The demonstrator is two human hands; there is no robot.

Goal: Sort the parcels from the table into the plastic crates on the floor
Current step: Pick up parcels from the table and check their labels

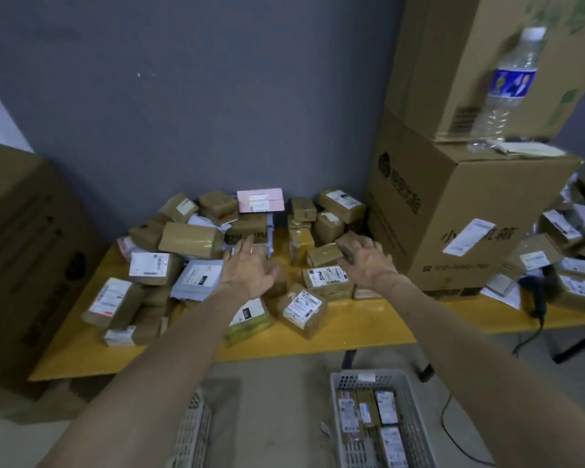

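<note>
Parcels (190, 239) on table (352, 329); crate (345, 380) on floor before it (parcels inside).

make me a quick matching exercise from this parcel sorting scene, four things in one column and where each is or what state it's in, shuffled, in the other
Things:
1 water bottle
2 pink parcel
3 grey crate
4 left hand

Places or states:
a on the floor, partly filled
b open, reaching over the table
c standing on top of a cardboard box
d at the back of the table, near the wall

Pairs: 1-c, 2-d, 3-a, 4-b
</note>
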